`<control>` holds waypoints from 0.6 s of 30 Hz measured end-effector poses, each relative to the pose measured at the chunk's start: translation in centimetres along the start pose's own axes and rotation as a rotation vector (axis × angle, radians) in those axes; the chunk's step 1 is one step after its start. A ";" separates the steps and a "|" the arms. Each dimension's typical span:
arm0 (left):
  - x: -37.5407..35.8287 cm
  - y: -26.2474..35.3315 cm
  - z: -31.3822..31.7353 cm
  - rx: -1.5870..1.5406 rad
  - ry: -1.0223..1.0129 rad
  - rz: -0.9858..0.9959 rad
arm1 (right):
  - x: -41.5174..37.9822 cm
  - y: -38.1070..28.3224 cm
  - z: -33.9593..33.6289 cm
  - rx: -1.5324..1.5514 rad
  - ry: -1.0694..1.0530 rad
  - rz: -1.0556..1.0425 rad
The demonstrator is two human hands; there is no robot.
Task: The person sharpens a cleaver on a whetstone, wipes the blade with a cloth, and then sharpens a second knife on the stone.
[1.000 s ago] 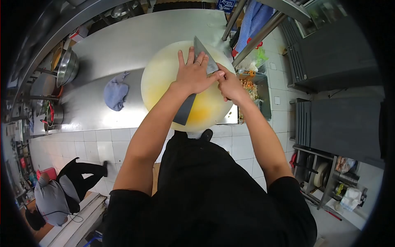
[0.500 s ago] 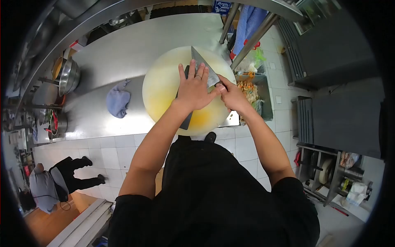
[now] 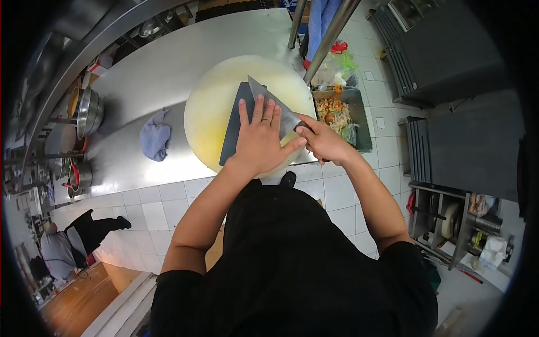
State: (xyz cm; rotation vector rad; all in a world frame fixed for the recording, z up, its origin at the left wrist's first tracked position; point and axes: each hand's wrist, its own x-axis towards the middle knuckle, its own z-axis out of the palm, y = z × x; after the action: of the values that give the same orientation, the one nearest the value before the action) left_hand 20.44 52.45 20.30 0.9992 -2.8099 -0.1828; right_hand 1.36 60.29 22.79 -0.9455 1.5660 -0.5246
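Observation:
My right hand [image 3: 327,141] grips the dark handle of a kitchen knife [image 3: 288,121], whose broad, pointed blade slants up and to the left. My left hand [image 3: 260,137] lies flat with its fingers stretched out, and its fingertips rest on the blade. A ring shows on one finger. Beneath the blade and left hand is a dark grey flat slab that looks like a sharpening stone [image 3: 231,135]; part of it is hidden by the hand. The slab sits on a round, pale cutting board [image 3: 205,101] with yellow stains.
A steel counter [image 3: 132,118] carries the board and a crumpled blue cloth [image 3: 155,135]. Metal bowls [image 3: 90,112] stand at the far left. Right of the board is a bin of food scraps [image 3: 365,126], beside a metal post [image 3: 331,42]. A person [image 3: 59,247] is at lower left.
The knife and both my hands have moved back toward my body across the board. More of the dark slab shows left of my left hand. The view has shifted slightly.

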 end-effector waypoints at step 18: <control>-7.5 4.3 -1.8 -0.123 -0.099 0.092 | -4.2 4.1 0.7 -0.028 -0.176 0.030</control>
State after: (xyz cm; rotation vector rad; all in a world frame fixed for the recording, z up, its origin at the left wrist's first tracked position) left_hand 23.88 60.45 21.97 0.8544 -2.8842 -0.3990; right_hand 0.86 66.08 22.00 -0.9615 1.4300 -0.3883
